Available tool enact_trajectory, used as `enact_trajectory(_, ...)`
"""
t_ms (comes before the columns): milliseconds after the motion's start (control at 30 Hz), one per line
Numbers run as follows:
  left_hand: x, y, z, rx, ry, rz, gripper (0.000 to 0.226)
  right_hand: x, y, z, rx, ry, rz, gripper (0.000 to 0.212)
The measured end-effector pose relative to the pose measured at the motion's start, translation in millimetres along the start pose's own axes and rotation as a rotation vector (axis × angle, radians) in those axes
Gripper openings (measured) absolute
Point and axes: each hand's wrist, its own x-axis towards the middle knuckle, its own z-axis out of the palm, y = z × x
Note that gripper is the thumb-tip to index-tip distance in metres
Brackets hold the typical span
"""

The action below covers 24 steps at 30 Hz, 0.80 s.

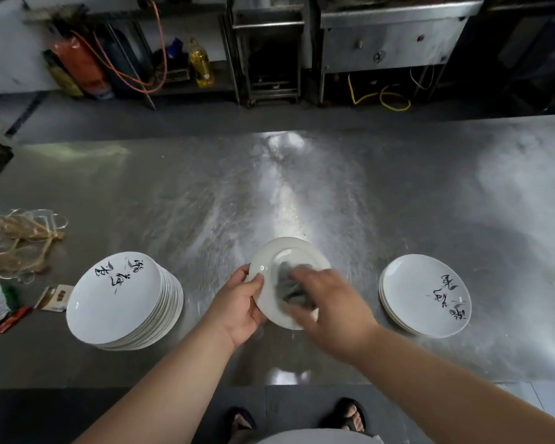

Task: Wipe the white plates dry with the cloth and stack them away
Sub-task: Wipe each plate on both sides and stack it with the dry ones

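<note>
My left hand (241, 302) grips the left rim of a white plate (269, 274) held above the steel table, its underside with the foot ring turned up. My right hand (330, 310), blurred by motion, presses a grey cloth (290, 288) against that underside. A tall stack of white plates (119, 302) with black brush writing stands to the left. A low stack of the same plates (425, 294) lies to the right.
The steel table (302, 187) stretches wide behind the plates. Glass cups tied with straw rope (20, 241), small packets (53, 298) and a red pen (13, 318) sit at the left edge. Beyond the table are a gas cylinder (84, 65), an oil bottle (201, 64) and steel cabinets (394, 36).
</note>
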Motion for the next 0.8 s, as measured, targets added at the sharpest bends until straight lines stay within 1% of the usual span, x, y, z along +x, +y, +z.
enact_trajectory(33,-2,2,3,0.004,-0.003,0.008,0.018,-7,-5,9,-0.16,-0.066,-0.104,0.071)
enact_trajectory(67,-4,4,6,0.008,0.0,0.016,0.017,-13,-8,17,-0.268,-0.142,-0.149,0.089)
enact_trajectory(100,-6,5,7,0.02,-0.003,0.022,0.017,-17,-12,21,-0.321,-0.199,-0.151,0.101)
enact_trajectory(133,-9,6,9,0.034,-0.013,0.028,0.017,-16,-13,21,-0.323,-0.26,-0.129,0.106)
enact_trajectory(167,-12,6,10,0.052,-0.029,0.032,0.017,-12,-12,20,-0.322,-0.317,-0.103,0.108)
enact_trajectory(200,-16,5,11,0.067,-0.05,0.036,0.018,-6,-9,16,-0.329,-0.336,-0.084,0.107)
enact_trajectory(300,-22,4,16,0.073,-0.084,0.054,0.019,20,4,4,-0.376,-0.307,-0.034,0.104)
enact_trajectory(367,-23,8,19,0.057,-0.08,0.075,0.017,26,6,0,-0.357,-0.294,0.01,0.103)
enact_trajectory(433,-21,12,22,0.034,-0.058,0.092,0.017,20,-1,2,-0.331,-0.31,-0.018,0.103)
enact_trajectory(500,-18,14,20,0.009,-0.013,0.105,0.017,7,-10,5,-0.305,-0.378,-0.099,0.104)
enact_trajectory(567,-17,15,16,0.016,0.0,0.098,0.016,2,-10,5,-0.308,-0.439,-0.12,0.108)
enact_trajectory(633,-20,17,14,0.034,-0.032,0.075,0.015,11,0,1,-0.346,-0.406,-0.084,0.108)
enact_trajectory(733,-23,21,16,0.037,-0.073,0.075,0.017,29,11,-6,-0.335,-0.302,0.039,0.105)
enact_trajectory(800,-22,27,20,0.002,-0.058,0.099,0.019,27,4,-5,-0.33,-0.285,0.013,0.107)
